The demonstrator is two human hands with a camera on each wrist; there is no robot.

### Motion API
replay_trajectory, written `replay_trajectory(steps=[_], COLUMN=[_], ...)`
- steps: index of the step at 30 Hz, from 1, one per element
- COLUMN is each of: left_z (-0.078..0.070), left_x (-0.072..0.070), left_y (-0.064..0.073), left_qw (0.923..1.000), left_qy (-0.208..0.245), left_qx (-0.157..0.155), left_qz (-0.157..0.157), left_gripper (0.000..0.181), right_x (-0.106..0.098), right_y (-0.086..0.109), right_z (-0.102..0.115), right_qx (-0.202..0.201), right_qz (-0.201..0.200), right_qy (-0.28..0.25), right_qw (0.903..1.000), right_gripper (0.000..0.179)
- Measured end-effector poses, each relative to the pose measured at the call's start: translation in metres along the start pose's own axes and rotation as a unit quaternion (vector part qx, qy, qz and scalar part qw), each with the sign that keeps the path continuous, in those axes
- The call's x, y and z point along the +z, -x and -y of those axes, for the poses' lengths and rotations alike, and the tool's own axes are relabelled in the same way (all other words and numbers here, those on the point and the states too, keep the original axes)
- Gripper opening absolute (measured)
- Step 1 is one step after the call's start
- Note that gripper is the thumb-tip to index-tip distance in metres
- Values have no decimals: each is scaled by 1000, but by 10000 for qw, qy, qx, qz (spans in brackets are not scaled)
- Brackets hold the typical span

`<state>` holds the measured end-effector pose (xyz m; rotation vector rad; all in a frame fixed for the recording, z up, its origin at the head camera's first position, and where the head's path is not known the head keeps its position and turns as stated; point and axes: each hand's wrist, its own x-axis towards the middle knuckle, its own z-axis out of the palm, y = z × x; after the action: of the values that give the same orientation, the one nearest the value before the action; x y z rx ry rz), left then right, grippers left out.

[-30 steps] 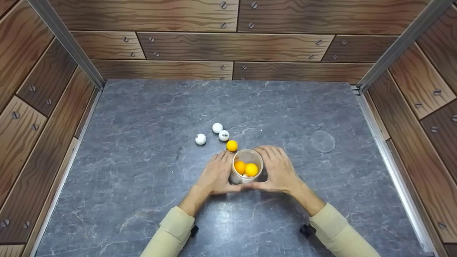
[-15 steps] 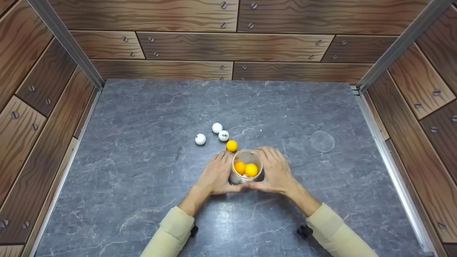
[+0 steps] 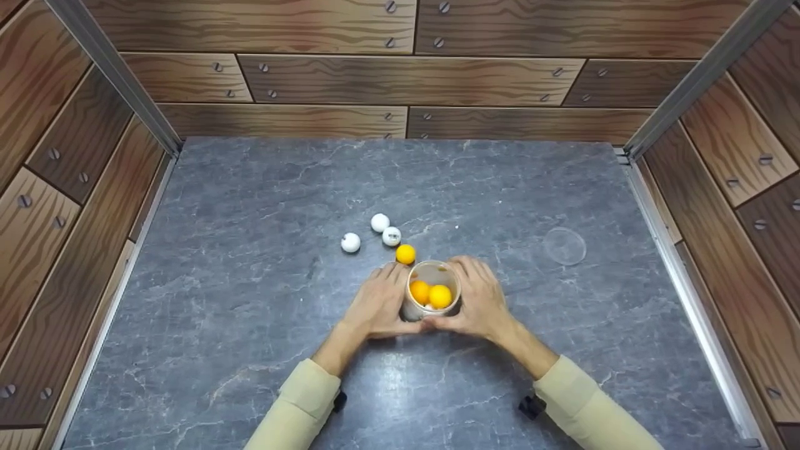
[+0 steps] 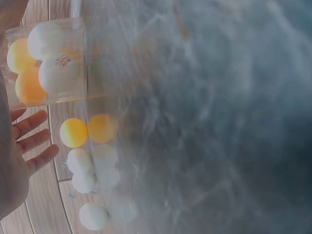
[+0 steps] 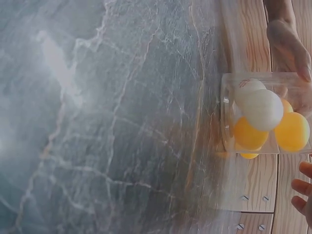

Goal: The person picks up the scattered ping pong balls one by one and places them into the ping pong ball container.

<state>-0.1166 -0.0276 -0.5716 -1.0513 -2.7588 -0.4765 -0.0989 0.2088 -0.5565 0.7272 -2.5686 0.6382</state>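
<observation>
Between my two hands stands a clear plastic jar, upright on the table with its top uncovered. My left hand holds its left side and my right hand its right, the thumbs meeting in front. Inside are orange table tennis balls above white ones; a white ball with red print shows through the wall in the left wrist view. Just beyond the jar lies a loose orange ball. In the right wrist view the fingers extend past the jar.
Three white balls lie behind and left of the jar: one alone, and a close pair, the nearer ball marked with print. To the right, a clear round lid lies flat. Wood-patterned walls enclose the grey marbled table.
My right hand and forearm have shifted slightly left, closer against the jar. The jar, the left hand and the loose balls keep their places.
</observation>
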Motion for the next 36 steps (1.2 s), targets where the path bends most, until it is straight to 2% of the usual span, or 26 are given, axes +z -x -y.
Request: replay_trajectory(steps=[14, 19, 27, 36], left_z=[11, 22, 42, 63], left_x=[-9, -15, -30, -44], left_y=[3, 8, 14, 14], left_qw=[9998, 9996, 9967, 9975], left_qy=[111, -71, -730, -630], left_qx=[125, 95, 189, -83], left_qz=[142, 248, 289, 323], left_gripper=[119, 117, 114, 111], right_x=[-3, -3, -3, -3], right_y=[0, 0, 0, 0], right_z=[1, 0, 0, -1], right_qx=[71, 154, 151, 69], right_qz=[98, 204, 234, 172], right_qy=[1, -44, -32, 28], right_qw=[9999, 9997, 9996, 9998], right_gripper=[103, 100, 102, 104])
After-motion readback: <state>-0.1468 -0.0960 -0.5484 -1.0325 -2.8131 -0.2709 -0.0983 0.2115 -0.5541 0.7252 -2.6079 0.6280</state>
